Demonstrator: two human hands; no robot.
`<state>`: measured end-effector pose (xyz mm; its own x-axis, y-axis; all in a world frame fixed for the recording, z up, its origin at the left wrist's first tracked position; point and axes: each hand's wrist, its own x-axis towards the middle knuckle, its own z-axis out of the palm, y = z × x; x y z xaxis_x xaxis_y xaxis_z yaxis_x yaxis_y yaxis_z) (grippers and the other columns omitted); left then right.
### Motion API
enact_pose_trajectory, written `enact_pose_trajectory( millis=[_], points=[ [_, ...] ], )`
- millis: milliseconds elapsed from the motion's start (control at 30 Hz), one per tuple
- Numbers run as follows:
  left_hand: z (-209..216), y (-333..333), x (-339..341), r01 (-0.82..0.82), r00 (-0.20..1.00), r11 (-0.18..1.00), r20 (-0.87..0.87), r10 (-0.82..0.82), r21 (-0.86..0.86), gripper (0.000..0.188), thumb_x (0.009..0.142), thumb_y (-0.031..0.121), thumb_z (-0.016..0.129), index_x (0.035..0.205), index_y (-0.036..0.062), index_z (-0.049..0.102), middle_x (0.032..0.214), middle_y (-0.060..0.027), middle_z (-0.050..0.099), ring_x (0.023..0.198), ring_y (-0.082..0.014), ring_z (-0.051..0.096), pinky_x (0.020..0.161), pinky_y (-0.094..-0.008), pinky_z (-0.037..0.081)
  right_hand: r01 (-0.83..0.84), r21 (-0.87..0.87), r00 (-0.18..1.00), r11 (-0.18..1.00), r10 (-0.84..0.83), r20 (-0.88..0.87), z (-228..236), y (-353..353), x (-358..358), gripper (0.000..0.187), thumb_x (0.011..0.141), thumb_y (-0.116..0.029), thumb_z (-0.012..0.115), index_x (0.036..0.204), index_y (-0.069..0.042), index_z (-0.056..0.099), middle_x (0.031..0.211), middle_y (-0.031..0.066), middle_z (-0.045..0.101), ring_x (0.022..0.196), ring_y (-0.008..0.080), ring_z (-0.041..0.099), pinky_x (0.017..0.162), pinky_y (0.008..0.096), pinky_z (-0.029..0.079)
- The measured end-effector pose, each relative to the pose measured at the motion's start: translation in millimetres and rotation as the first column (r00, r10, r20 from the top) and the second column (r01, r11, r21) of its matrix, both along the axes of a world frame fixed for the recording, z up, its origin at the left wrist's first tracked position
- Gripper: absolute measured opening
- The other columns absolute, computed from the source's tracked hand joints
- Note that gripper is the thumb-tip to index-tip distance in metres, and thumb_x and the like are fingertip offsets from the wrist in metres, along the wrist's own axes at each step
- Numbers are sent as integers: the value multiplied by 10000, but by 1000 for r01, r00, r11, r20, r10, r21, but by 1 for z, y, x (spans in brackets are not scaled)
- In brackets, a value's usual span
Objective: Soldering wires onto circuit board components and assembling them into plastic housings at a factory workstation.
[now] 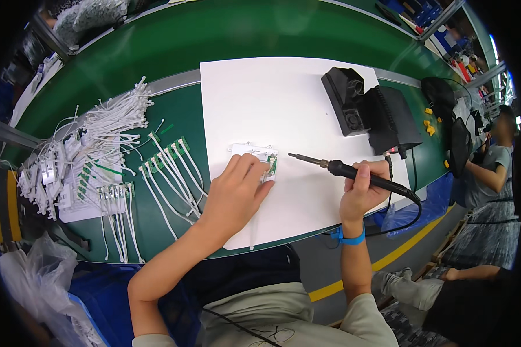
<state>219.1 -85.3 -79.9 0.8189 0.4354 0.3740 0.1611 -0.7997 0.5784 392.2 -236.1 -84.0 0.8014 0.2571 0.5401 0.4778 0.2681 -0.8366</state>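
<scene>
My left hand [237, 191] rests on a white plastic holder [241, 148], its fingers curled. Thumb and forefinger close around the near end of a small green circuit board [273, 165] on that holder; the exact contact is hidden by the fingers. A thin white cable [253, 228] runs from beneath this hand toward the table's front edge. In my right hand [362, 191] is a soldering iron [342, 169], gripped by its black handle. Its metal tip points left, a short way right of the board and apart from it. Under everything lies a white sheet [289, 110].
Small circuit boards with white cables [168, 157] lie in rows at left, beside a large heap of white cables [118, 113]. A black soldering station [393, 118] and black stand [342, 98] occupy the back right. The iron's cord [408, 194] loops rightward. Another person [492, 168] sits far right.
</scene>
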Motion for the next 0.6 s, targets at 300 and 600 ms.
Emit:
enact_pose_trajectory(
  millis=[300, 600],
  points=[
    [-1, 5, -3, -3, 999, 997, 52, 7, -76, 260, 768, 64, 788, 984, -1, 659, 1015, -93, 597, 921, -279, 610, 765, -369, 521, -123, -83, 992, 989, 122, -17, -12, -4, -5, 143, 882, -89, 662, 792, -1, 593, 628, 37, 616, 542, 50, 498, 526, 205, 393],
    [4, 11, -3, 36, 999, 994, 4, -35, -108, 258, 755, 72, 810, 977, -1, 699, 1001, -89, 609, 911, -266, 622, 786, -358, 522, -233, -100, 972, 967, 235, 11, -10, -2, -2, 127, 875, -66, 676, 791, -9, 599, 612, 34, 617, 518, 53, 512, 500, 204, 397]
  ],
)
